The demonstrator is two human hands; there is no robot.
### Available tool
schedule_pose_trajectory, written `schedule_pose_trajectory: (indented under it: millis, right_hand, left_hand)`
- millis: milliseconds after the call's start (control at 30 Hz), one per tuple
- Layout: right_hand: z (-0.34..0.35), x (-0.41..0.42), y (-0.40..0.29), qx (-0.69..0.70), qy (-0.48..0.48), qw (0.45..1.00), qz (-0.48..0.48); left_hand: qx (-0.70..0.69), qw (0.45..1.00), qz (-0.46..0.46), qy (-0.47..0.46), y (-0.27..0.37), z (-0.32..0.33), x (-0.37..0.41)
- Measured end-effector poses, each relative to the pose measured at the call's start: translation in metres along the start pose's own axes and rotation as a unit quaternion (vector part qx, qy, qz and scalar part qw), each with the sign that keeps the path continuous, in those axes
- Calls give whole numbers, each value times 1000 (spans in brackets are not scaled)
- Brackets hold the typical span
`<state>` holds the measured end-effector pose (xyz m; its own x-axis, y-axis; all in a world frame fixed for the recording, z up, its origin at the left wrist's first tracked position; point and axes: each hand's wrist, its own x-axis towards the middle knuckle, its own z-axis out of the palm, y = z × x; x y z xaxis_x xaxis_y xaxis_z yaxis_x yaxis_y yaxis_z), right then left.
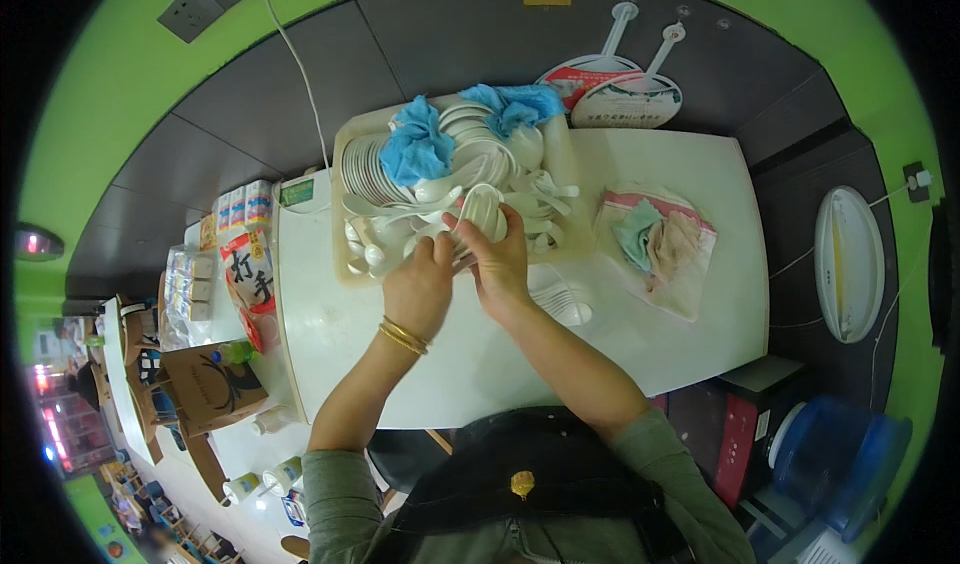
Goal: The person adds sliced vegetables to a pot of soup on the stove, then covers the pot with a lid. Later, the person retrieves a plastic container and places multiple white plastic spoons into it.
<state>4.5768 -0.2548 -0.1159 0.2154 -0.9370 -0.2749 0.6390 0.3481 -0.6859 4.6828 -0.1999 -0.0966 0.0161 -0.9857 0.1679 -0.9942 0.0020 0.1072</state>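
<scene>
My right hand is closed around several white spoons, stacked with their bowls up, over the front of a cream plastic tub. Against the lower part of this bundle is my left hand, with a gold bracelet at the wrist; its fingertips are partly hidden. The tub holds a row of white plates, stacked bowls and many loose white spoons. Two blue cloths lie on the dishes. Right of my hands, a row of white spoons rests on the white table.
On the table's right lie a folded pink-edged towel and a green cloth. Packs of tissues, a red-and-white bag and a cardboard box stand left. A blue water bottle is at lower right.
</scene>
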Motion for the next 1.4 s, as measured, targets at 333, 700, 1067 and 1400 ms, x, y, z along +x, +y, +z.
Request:
schedule_pose_trajectory:
  millis: [333, 700, 1067, 1400]
  right_hand:
    - [-55, -70, 7, 105, -65, 986, 109]
    - [-251, -159, 79, -548, -103, 824, -98]
    - [-244, -80, -24, -715, 32, 676, -176]
    - [-235, -93, -18, -697, 59, 688, -195]
  left_hand:
    - [-476, 868, -62, -127, 24, -6, -93]
    - [-448, 829, -143, -302, 26, 94, -161]
    - [-149, 980, 56, -121, 111, 168, -8]
    - [-257, 958, 93, 89, 78, 144, -39]
